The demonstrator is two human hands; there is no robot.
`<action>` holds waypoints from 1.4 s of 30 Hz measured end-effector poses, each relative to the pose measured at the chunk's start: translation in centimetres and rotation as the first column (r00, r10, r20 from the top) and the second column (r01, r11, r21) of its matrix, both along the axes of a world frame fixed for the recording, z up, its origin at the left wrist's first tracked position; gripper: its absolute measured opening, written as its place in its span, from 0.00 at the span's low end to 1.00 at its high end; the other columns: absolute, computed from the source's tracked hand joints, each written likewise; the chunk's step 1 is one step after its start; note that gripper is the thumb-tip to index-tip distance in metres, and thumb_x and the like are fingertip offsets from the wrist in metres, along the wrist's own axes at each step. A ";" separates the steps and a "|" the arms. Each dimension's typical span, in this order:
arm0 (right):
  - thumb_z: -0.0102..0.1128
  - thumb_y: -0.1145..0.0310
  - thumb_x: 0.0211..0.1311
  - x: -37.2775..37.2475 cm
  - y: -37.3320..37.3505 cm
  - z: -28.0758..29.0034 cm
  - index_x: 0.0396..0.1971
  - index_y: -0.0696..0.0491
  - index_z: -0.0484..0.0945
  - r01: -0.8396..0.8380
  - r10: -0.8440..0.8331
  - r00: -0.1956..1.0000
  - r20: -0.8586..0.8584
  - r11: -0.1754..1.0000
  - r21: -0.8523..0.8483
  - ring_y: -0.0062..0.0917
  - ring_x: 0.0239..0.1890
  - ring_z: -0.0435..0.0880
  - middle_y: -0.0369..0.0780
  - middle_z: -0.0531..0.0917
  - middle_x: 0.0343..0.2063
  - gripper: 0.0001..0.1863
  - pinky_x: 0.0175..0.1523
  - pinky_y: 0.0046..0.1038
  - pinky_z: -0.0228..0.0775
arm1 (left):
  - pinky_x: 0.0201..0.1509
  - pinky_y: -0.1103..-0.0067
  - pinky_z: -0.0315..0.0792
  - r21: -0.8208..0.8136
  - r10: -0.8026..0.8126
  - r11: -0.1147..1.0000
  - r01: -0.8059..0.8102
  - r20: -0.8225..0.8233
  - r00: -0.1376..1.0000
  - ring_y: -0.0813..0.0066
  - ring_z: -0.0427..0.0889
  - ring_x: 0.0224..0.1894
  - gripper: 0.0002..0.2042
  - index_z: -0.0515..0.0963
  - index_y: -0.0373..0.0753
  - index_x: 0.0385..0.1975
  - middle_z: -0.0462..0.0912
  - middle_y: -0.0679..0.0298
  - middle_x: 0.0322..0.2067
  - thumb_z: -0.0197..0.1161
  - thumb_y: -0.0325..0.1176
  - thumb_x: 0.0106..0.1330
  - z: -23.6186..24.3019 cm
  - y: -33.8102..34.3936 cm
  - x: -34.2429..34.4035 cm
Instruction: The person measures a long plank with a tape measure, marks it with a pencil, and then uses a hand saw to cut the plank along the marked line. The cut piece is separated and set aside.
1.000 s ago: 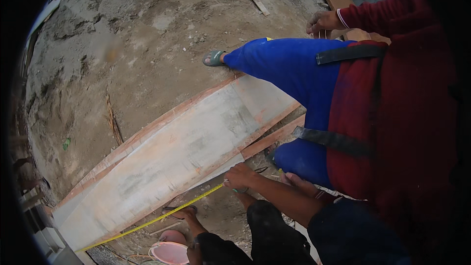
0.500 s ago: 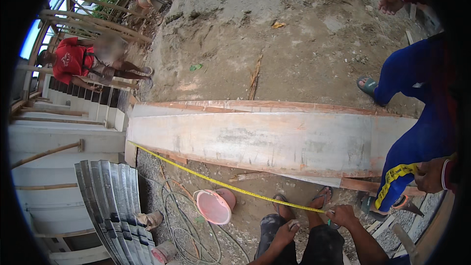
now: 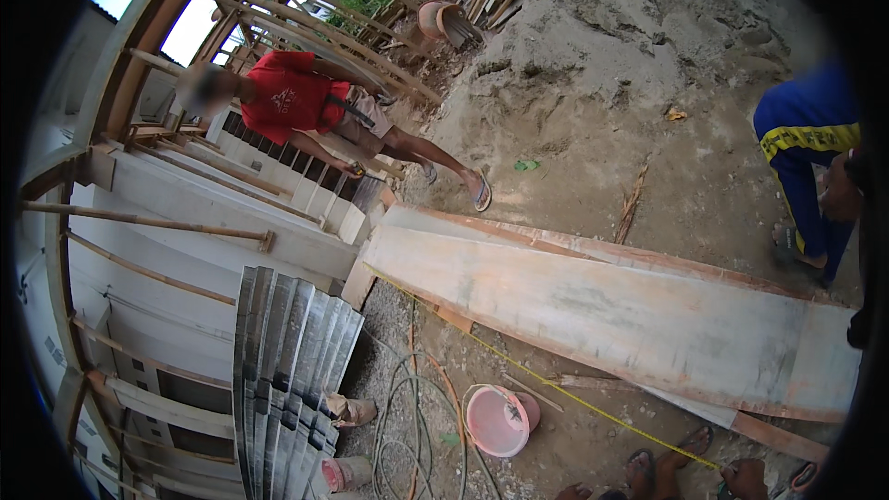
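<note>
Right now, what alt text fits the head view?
A yellow tape measure stretches along a long formwork board lying on dirt, toward sandalled feet at the bottom edge. A pink bucket lies beside it; a person in red bends nearby.

Only the lower edge of the head view shows the wearer. Left foot (image 3: 643, 470): bare, in an open slip-on sandal (image 3: 639, 456) with a dark strap across the toes and a dark sole. Right foot (image 3: 694, 444), just beside it: same kind of sandal, dark strap, toes uncovered. No socks. Both feet and sandals are dusty. A further rounded bare part (image 3: 745, 479) sits at the frame edge to the right, cut off; cannot tell which part it is. Clothing cannot be made out.
</note>
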State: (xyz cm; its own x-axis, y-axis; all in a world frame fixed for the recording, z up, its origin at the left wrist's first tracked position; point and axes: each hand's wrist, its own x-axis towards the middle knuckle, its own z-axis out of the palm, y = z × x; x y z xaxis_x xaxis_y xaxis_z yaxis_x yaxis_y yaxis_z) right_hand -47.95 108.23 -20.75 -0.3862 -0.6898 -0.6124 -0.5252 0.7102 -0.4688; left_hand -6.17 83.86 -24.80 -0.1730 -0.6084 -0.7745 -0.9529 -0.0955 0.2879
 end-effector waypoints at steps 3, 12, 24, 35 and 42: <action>0.61 0.46 0.55 1.1 0.5 1.3 0.38 0.50 0.84 0.050 -0.055 0.998 -0.043 0.994 -0.094 0.43 0.32 0.83 0.49 0.84 0.27 0.23 0.40 0.40 0.75 | 0.54 0.67 0.71 -0.024 -0.015 1.000 0.015 -0.012 1.000 0.51 0.78 0.49 0.22 0.76 0.33 0.50 0.80 0.43 0.43 0.56 0.44 0.65 1.3 0.1 -0.8; 0.55 0.47 0.59 2.1 1.1 2.9 0.31 0.50 0.84 -0.081 0.075 0.994 -0.085 0.995 -0.066 0.41 0.34 0.83 0.44 0.84 0.28 0.20 0.42 0.40 0.75 | 0.48 0.69 0.73 0.196 0.112 0.975 -0.100 -0.051 0.992 0.54 0.83 0.43 0.18 0.79 0.34 0.43 0.84 0.48 0.36 0.58 0.44 0.64 3.8 2.6 1.5; 0.51 0.46 0.63 -6.9 13.6 -3.2 0.36 0.52 0.82 0.000 0.000 0.999 0.048 1.000 0.002 0.43 0.38 0.83 0.47 0.84 0.31 0.23 0.44 0.42 0.73 | 0.39 0.75 0.73 0.247 0.080 0.965 -0.083 0.024 0.997 0.70 0.80 0.34 0.15 0.78 0.33 0.42 0.82 0.57 0.35 0.51 0.39 0.69 4.5 6.0 -2.7; 0.53 0.42 0.60 -31.5 37.1 -13.2 0.42 0.50 0.82 -0.039 0.047 0.998 -0.042 0.985 0.167 0.38 0.46 0.82 0.45 0.85 0.36 0.26 0.52 0.38 0.70 | 0.42 0.82 0.70 0.232 -0.102 0.966 0.116 -0.074 0.992 0.80 0.77 0.36 0.12 0.80 0.33 0.42 0.83 0.61 0.35 0.57 0.36 0.69 2.9 26.6 -34.9; 0.55 0.38 0.57 -40.7 50.1 -17.7 0.41 0.50 0.82 0.055 -0.010 0.983 -0.181 0.969 0.242 0.39 0.43 0.83 0.45 0.85 0.34 0.29 0.48 0.40 0.71 | 0.48 0.76 0.72 0.216 -0.400 0.839 0.500 -0.379 0.835 0.70 0.80 0.41 0.13 0.78 0.33 0.45 0.83 0.54 0.38 0.59 0.35 0.68 -4.6 38.0 -53.2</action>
